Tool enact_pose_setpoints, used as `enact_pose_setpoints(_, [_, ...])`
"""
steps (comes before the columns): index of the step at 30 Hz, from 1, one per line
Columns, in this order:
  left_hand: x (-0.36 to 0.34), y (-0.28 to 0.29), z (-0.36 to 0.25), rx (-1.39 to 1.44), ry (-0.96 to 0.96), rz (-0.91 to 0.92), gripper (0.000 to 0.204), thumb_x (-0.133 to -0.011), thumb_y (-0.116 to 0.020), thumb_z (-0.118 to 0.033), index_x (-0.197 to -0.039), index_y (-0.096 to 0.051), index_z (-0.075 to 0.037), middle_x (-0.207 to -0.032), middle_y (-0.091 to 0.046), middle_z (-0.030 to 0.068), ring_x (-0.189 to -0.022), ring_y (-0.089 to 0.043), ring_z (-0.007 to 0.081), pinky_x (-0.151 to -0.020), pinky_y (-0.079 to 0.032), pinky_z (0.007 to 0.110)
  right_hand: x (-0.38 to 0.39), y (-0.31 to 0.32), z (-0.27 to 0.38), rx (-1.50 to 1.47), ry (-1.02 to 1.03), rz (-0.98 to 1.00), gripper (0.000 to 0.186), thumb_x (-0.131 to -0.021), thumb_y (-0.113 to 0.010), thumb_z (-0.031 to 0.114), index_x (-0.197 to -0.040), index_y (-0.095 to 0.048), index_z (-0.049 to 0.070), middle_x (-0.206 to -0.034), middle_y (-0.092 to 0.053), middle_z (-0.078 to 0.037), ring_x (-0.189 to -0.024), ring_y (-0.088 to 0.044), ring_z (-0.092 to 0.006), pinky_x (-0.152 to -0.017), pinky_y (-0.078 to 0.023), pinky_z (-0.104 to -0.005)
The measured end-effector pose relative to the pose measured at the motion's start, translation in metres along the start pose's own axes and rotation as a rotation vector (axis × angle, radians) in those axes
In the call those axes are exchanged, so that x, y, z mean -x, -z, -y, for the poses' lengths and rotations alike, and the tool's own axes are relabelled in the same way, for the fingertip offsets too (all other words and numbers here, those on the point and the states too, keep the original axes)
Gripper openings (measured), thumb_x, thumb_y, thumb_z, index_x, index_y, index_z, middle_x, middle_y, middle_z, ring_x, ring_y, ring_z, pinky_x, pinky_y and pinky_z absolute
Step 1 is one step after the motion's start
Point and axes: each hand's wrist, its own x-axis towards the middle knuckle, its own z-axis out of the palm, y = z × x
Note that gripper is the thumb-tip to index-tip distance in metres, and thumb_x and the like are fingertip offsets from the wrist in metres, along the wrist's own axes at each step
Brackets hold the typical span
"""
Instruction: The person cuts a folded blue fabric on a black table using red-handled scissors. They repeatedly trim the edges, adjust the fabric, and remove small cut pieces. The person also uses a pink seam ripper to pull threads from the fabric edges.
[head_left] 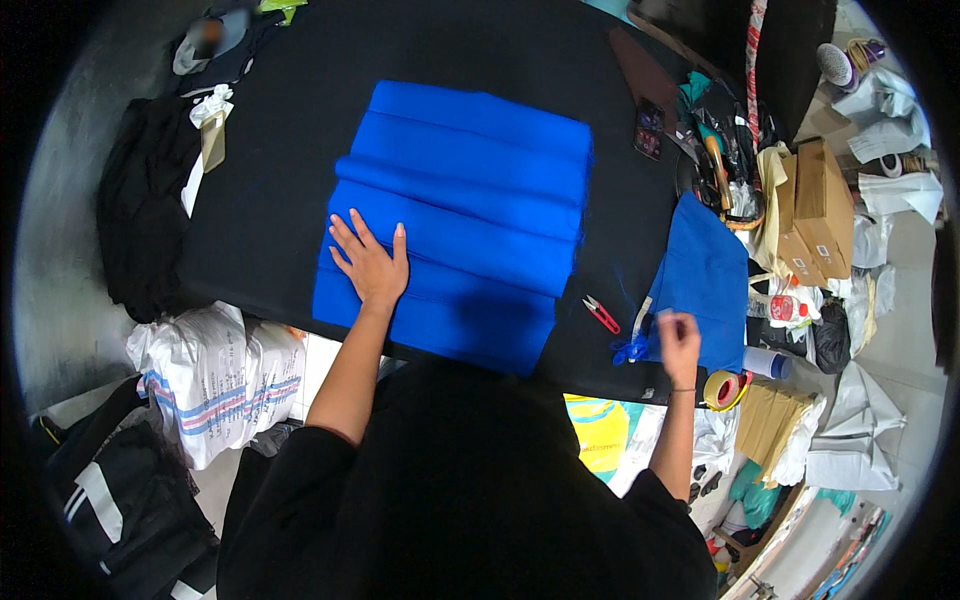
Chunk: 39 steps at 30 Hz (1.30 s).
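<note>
A wide piece of bright blue fabric (470, 215) lies on the black-covered table, with several folds running across it. My left hand (372, 272) rests flat on its near left part, fingers spread. To the right of the fabric lie red-handled thread snips (603, 316). My right hand (680, 345) is over a darker blue cloth (708, 262) at the table's right edge. Its fingers are curled together; what they hold, if anything, is hidden. Beside that hand sit a small bunch of blue threads (630, 351) and a narrow pale strip (641, 316).
On the black table cover (270, 200), a dark phone (649, 130) lies at the far right. Tape rolls (720, 389) sit at the near right edge. Cardboard boxes (823, 205) stand beyond the right side. White sacks (215, 385) are at the lower left.
</note>
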Motion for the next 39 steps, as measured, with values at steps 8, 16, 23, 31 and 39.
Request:
enact_pose_setpoints(8, [0.005,0.014,-0.017,-0.05,0.149,0.022,0.103,-0.104,-0.047,-0.069,-0.17,-0.008,-0.001,-0.173,-0.006,0.0362,-0.161,-0.008,0.0526,-0.127,-0.003,0.068,0.022,-0.115,0.121,-0.425,0.296,0.539,0.018,-0.105,-0.068,0.018,-0.099,-0.067,0.001,-0.154,-0.06,-0.019,-0.126,-0.065,-0.0276,-0.109,-0.046,-0.0395])
enact_pose_setpoints(16, [0.012,-0.002,-0.019,-0.052,0.158,0.011,0.105,-0.103,-0.044,-0.072,-0.17,-0.008,-0.001,-0.171,-0.014,0.0395,-0.161,-0.009,0.0515,-0.127,-0.004,0.067,-0.014,0.026,-0.047,-0.331,-0.185,-0.093,0.023,-0.109,-0.065,0.024,-0.09,-0.068,0.013,-0.076,-0.058,0.009,-0.065,-0.048,-0.0039,-0.056,-0.038,-0.025])
enact_pose_setpoints(23, [0.011,0.0,-0.012,-0.062,0.183,0.027,0.106,-0.102,-0.045,-0.072,-0.17,-0.009,0.0,-0.171,-0.013,0.0391,-0.162,-0.009,0.0511,-0.127,-0.004,0.067,0.014,-0.028,0.088,0.749,0.535,0.407,0.027,-0.09,-0.085,0.028,-0.099,-0.078,0.004,-0.136,-0.066,-0.021,-0.113,-0.068,-0.0367,-0.087,-0.053,-0.046])
enact_pose_setpoints(31, [0.009,0.001,-0.013,-0.036,0.158,0.007,0.105,-0.103,-0.046,-0.072,-0.17,-0.009,0.0,-0.171,-0.012,0.0389,-0.162,-0.009,0.0508,-0.127,-0.003,0.066,0.01,-0.078,0.044,-0.56,-0.201,0.423,0.012,-0.109,-0.064,0.02,-0.102,-0.067,0.01,-0.091,-0.067,0.001,-0.081,-0.064,-0.0119,-0.072,-0.054,-0.0305])
enact_pose_setpoints(39, [0.012,0.002,-0.014,-0.064,0.181,0.042,0.105,-0.103,-0.044,-0.072,-0.17,-0.007,-0.001,-0.172,-0.011,0.0382,-0.162,-0.007,0.0499,-0.127,-0.004,0.067,0.011,-0.003,0.078,0.842,0.422,0.466,0.033,-0.086,-0.085,0.028,-0.109,-0.079,0.004,-0.128,-0.066,-0.021,-0.106,-0.069,-0.0397,-0.088,-0.054,-0.0474])
